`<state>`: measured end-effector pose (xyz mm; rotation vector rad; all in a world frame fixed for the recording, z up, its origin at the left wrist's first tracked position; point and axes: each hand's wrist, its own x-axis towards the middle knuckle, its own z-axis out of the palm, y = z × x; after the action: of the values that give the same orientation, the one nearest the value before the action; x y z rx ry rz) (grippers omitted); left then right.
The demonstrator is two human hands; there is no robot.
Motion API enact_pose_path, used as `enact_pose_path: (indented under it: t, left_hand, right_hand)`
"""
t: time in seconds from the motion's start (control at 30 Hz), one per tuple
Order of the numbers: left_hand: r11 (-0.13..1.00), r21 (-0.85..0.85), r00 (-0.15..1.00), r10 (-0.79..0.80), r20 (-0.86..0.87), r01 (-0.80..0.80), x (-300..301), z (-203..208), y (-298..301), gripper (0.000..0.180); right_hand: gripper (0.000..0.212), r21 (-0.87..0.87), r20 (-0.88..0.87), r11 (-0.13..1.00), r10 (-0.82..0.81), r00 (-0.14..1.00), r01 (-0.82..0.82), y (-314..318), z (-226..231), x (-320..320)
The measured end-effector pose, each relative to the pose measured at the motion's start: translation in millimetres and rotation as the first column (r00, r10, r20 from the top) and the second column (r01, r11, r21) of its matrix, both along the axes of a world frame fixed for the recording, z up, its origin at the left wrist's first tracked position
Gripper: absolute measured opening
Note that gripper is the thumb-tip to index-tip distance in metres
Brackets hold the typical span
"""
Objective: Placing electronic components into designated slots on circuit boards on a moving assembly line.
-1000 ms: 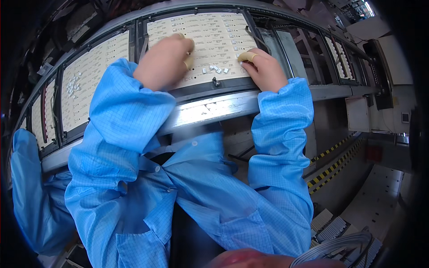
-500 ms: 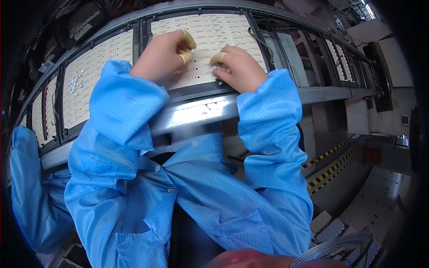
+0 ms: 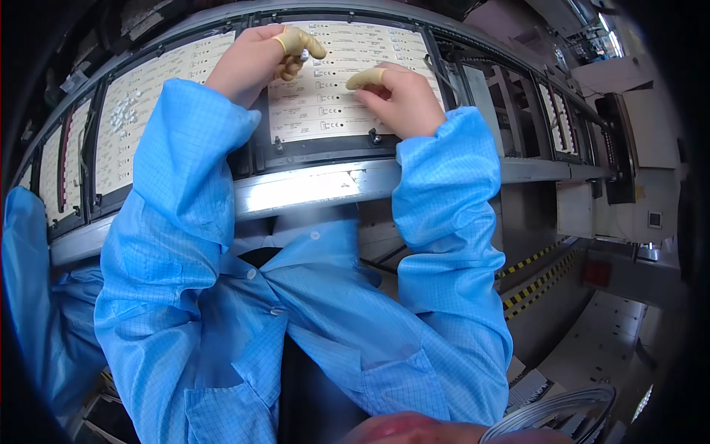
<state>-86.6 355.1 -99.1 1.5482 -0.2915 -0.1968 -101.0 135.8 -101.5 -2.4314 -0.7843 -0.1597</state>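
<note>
Over the far left part of a cream printed panel (image 3: 303, 126), my left hand (image 3: 255, 63) pinches a small white piece (image 3: 305, 55) between fingers in yellowish finger cots. The panel lies in a dark frame and carries rows of printed marks and dark dots. My right hand (image 3: 403, 98) hovers above the panel's right half, its cot-covered forefinger curled toward the thumb. Its palm is turned away, so the small white pieces glimpsed there earlier are now hidden. A gap of bare panel separates the two hands.
Loose white pieces (image 3: 124, 112) lie scattered on a second cream panel (image 3: 159, 96) to the left. A bright metal rail (image 3: 310, 189) runs along the near edge. A co-worker's blue sleeve (image 3: 29, 259) is at far left. Another framed strip (image 3: 558, 122) sits farther right.
My left hand has lifted up and left, off the panel's middle, with a white piece in its fingers. My right hand has risen slightly, and its white pieces have gone out of sight.
</note>
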Motion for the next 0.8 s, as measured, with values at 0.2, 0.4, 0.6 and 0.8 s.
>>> enact_pose_path:
  t: [0.2, 0.4, 0.6, 0.8]
  left_hand:
    - [0.943, -0.309, 0.969, 0.044, -0.242, -0.120, 4, -3, 10, 0.024]
    - [0.933, -0.328, 0.975, 0.080, -0.208, -0.146, 9, -14, 16, 0.027]
    - [0.883, -0.438, 0.941, 0.013, -0.337, -0.169, 4, -1, 11, 0.018]
    - [0.970, -0.237, 0.985, 0.019, -0.173, -0.061, 1, -6, 8, 0.021]
  right_hand:
    - [0.017, -0.037, -0.008, 0.999, 0.039, 0.999, -0.039, 28, -10, 16]
    - [0.017, -0.096, 0.025, 0.995, 0.010, 1.000, -0.007, 40, -12, 11]
    - [0.012, -0.198, 0.095, 0.980, 0.022, 0.995, -0.003, 41, -17, 10]
    - [0.014, -0.191, 0.206, 0.979, 0.108, 0.973, -0.069, 39, -17, 11]
